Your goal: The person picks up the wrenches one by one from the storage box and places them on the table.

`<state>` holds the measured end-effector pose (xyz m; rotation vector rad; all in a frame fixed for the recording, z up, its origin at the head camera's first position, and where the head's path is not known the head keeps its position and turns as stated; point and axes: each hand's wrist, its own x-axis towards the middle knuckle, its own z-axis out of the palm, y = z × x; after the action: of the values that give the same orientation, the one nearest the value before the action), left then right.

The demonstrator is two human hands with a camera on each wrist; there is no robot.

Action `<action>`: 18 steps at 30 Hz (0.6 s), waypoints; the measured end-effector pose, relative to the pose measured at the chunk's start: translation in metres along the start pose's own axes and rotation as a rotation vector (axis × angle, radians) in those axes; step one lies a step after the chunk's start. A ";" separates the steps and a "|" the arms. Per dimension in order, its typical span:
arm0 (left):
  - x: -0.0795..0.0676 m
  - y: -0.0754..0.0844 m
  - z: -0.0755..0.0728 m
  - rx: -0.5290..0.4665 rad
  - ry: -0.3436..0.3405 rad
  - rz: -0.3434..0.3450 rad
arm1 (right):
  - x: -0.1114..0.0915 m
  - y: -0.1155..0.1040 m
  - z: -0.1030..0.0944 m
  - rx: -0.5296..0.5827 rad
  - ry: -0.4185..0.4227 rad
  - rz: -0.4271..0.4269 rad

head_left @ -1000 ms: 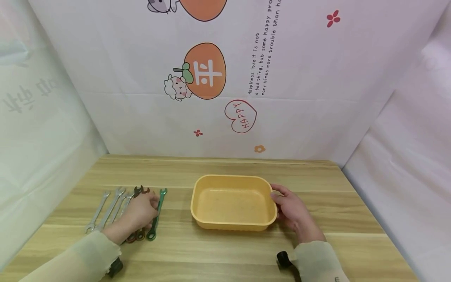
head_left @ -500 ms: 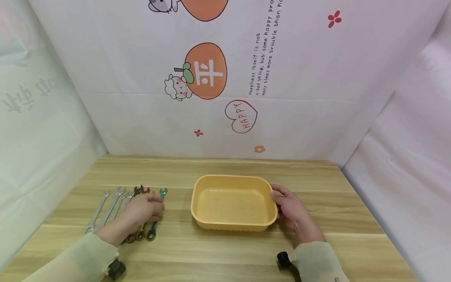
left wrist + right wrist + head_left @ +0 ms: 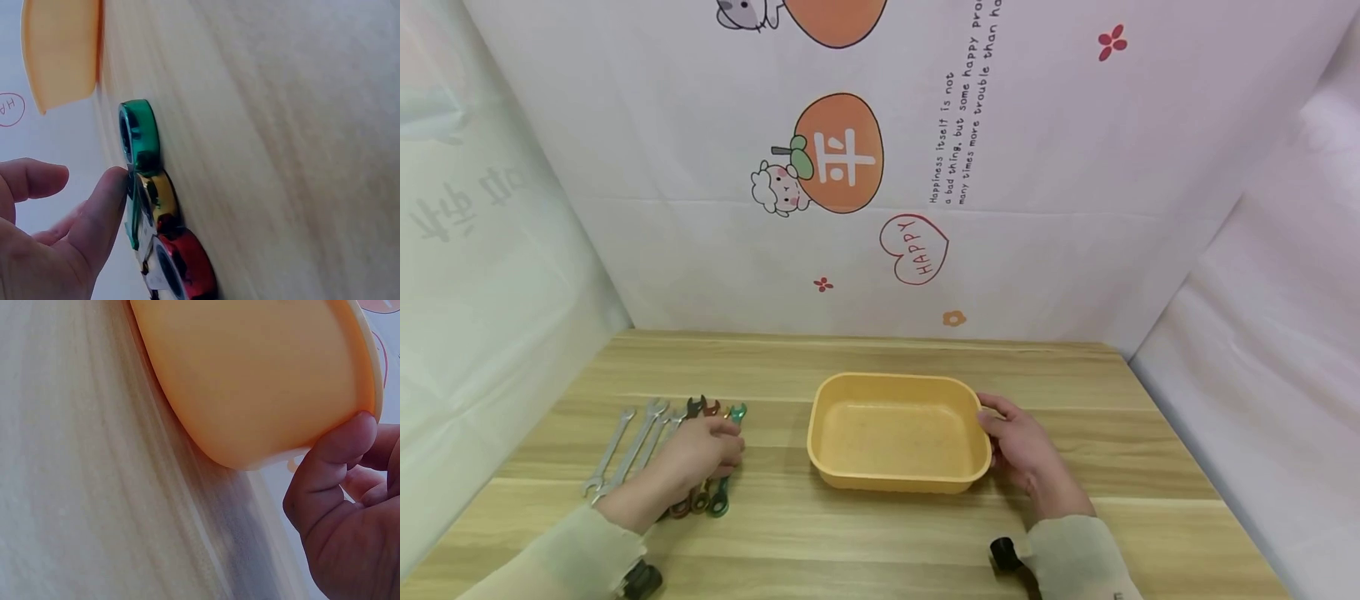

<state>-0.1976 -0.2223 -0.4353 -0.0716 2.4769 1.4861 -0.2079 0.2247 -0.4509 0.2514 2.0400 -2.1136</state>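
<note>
In the head view my left hand (image 3: 700, 454) is over a row of combination wrenches at the table's left. One of its digits touches the green wrench (image 3: 140, 134), while the thumb and fingers stand apart. Close beside the green one lie a gold wrench (image 3: 164, 200) and a red wrench (image 3: 194, 265). A black wrench (image 3: 696, 406) is mostly hidden under the hand. My right hand (image 3: 1018, 442) holds the right end of a yellow plastic bin (image 3: 898, 482), thumb at the rim (image 3: 356, 434) and fingers behind. The bin sits on the table with a bare inside.
Several silver wrenches (image 3: 612, 450) lie side by side at the far left. The wood-grain table (image 3: 820, 550) ends at a printed white cloth wall (image 3: 1037, 250) behind, with more cloth on both sides.
My left hand has first reached right over the green wrench, then drawn back slightly left. The green wrench has shifted left, closer to the gold one. The right hand and bin have stayed put.
</note>
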 end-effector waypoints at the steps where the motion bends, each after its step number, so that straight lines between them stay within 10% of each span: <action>1: 0.000 0.000 0.000 0.006 -0.002 0.002 | 0.000 0.000 0.000 -0.002 -0.003 -0.001; 9: -0.001 0.013 0.006 0.061 -0.048 0.031 | -0.001 -0.002 0.001 -0.053 0.009 -0.006; 18: -0.016 0.055 0.029 0.616 0.027 0.250 | -0.009 -0.010 0.007 -0.432 0.070 -0.021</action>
<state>-0.1858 -0.1718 -0.3971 0.3415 2.9271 0.7302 -0.2018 0.2186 -0.4385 0.2387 2.4792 -1.6352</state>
